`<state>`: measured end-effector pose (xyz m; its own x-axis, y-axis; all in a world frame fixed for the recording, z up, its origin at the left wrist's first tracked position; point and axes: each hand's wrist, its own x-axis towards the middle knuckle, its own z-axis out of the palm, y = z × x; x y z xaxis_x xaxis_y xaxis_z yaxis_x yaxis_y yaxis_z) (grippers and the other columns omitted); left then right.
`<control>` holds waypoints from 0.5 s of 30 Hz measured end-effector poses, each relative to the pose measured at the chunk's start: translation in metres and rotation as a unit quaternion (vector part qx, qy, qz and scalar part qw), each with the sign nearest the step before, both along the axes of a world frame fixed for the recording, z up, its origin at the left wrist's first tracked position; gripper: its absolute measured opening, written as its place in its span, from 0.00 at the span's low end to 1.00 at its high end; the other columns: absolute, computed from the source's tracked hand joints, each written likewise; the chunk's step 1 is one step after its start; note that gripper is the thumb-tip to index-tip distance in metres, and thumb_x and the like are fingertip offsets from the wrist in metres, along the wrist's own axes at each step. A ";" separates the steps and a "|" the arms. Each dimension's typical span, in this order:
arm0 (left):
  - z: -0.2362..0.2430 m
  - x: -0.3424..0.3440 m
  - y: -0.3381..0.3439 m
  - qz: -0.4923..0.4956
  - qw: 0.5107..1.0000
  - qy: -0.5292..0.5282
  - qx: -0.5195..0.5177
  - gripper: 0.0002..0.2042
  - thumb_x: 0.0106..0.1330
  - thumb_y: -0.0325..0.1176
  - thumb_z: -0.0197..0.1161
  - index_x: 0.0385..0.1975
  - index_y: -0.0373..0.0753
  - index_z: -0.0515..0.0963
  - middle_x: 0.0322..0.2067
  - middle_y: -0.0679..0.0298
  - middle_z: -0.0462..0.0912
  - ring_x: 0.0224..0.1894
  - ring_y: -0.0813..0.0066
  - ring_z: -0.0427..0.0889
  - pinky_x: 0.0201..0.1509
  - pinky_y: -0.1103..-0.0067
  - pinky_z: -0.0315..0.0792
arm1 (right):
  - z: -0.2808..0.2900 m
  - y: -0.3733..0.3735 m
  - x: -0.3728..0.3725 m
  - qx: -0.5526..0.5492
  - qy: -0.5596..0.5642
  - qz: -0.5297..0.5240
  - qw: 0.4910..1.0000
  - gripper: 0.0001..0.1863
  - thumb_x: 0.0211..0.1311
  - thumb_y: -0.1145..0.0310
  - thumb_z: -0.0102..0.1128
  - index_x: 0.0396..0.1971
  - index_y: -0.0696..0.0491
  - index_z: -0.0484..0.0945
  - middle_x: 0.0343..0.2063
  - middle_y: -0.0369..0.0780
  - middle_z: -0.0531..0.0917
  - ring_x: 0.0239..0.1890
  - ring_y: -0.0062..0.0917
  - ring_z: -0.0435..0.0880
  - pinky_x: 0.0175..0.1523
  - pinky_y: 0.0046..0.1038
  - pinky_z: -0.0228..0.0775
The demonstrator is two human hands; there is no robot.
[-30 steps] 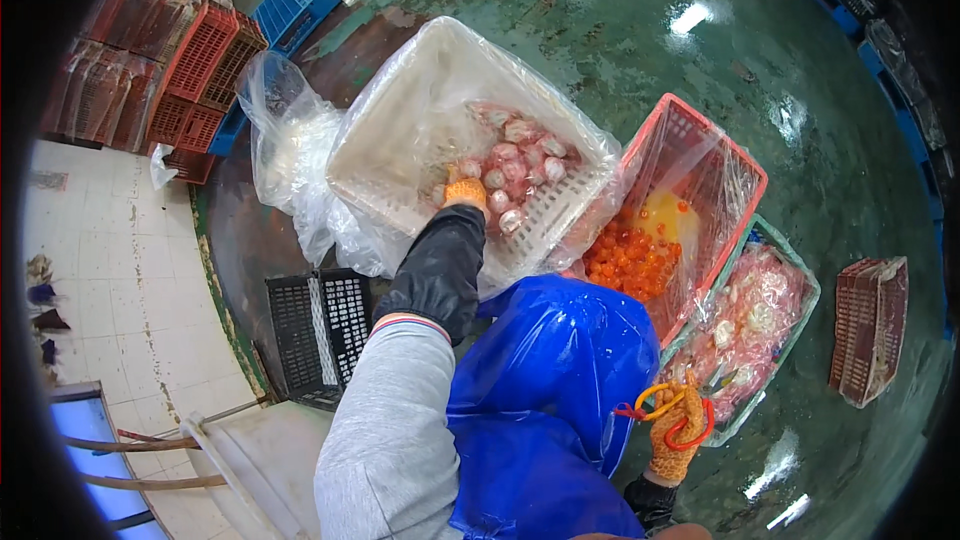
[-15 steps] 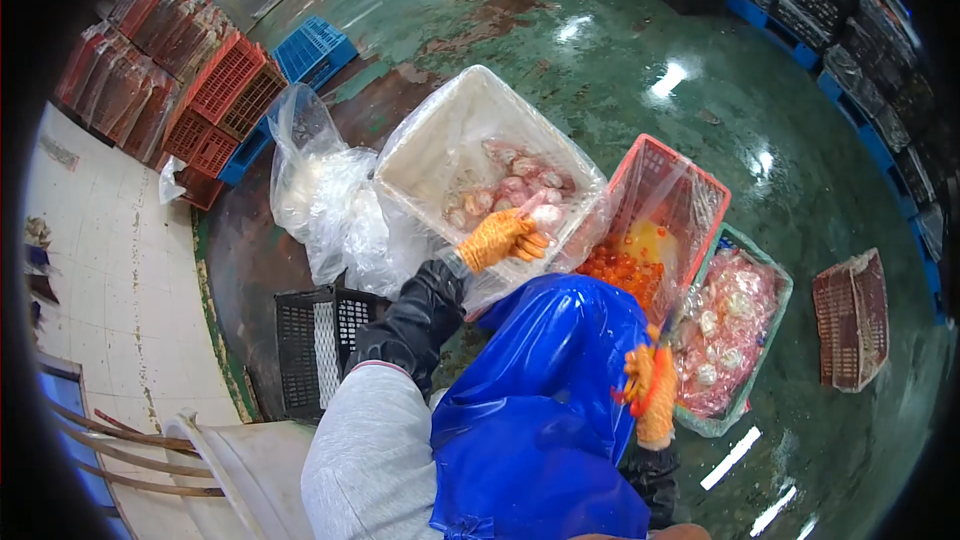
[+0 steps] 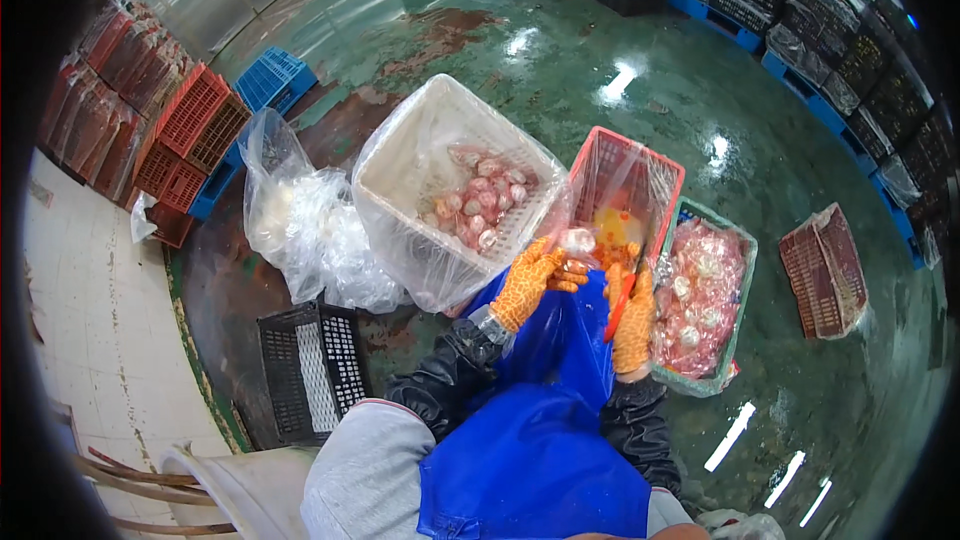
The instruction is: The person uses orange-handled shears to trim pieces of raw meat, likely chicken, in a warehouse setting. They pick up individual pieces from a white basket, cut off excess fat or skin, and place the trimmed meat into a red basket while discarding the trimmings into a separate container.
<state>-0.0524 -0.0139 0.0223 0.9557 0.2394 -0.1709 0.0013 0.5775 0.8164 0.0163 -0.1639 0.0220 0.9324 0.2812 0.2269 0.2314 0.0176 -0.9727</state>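
In the head view, a pale round piece (image 3: pixel 577 240) is grasped by the gloved left hand (image 3: pixel 525 285), at the near side of the red crate (image 3: pixel 616 165). A red tool (image 3: pixel 619 308) is gripped by the right hand (image 3: pixel 633 325). Pinkish round pieces (image 3: pixel 482 196) are contained in the white crate (image 3: pixel 398 135) to the left; film-covered bundles (image 3: pixel 690 290) are held by the green crate (image 3: pixel 738 310) to the right.
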 end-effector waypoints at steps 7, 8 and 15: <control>0.024 -0.004 -0.025 -0.161 0.985 0.053 0.016 0.18 0.66 0.48 0.47 0.44 0.39 0.70 0.29 0.59 0.79 0.26 0.70 0.80 0.26 0.80 0.75 | 0.004 -0.012 -0.004 0.104 0.175 0.092 0.975 0.20 0.57 0.75 0.54 0.51 0.53 0.68 0.31 0.32 0.74 0.29 0.15 0.72 0.32 0.16 0.66; 0.034 -0.001 -0.026 -0.166 0.980 0.055 0.095 0.18 0.66 0.49 0.47 0.40 0.39 0.71 0.25 0.61 0.78 0.23 0.72 0.80 0.23 0.81 0.74 | 0.006 -0.009 -0.007 0.068 0.138 0.087 0.984 0.19 0.57 0.76 0.54 0.50 0.53 0.68 0.31 0.32 0.74 0.29 0.15 0.72 0.32 0.16 0.66; 0.032 -0.007 -0.040 -0.095 0.976 0.131 0.146 0.19 0.64 0.53 0.46 0.28 0.43 0.72 0.12 0.68 0.72 0.10 0.81 0.71 0.10 0.87 0.62 | 0.035 -0.003 -0.018 0.153 0.213 0.140 0.955 0.19 0.57 0.80 0.50 0.50 0.55 0.68 0.31 0.33 0.75 0.26 0.13 0.72 0.27 0.14 0.65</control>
